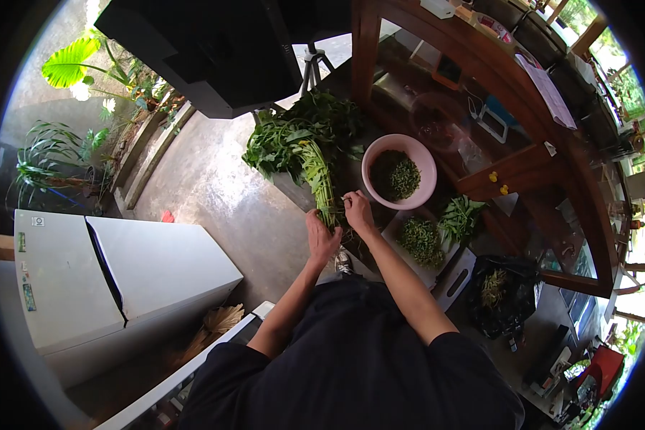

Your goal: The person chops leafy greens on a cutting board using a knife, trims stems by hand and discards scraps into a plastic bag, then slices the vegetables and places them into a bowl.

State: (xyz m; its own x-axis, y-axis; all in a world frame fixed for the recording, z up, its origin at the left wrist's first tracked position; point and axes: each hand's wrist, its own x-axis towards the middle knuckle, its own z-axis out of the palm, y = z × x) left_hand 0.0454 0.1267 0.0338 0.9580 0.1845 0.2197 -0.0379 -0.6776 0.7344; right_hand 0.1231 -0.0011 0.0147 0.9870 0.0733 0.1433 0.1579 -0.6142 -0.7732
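Near the pink bowl (425, 168), the left hand (323, 240) gripped the leafy bundle (309, 154), probably light, by sturdier-looking stems (325, 197) — what the right hand (359, 211) held was unclear.

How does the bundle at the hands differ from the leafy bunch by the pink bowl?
The bundle is larger than the bunch. The bundle shows long, pale stems; the bunch shows mostly leaves. The left hand touches the bundle; no hand touches the bunch. Both are green and leafy.
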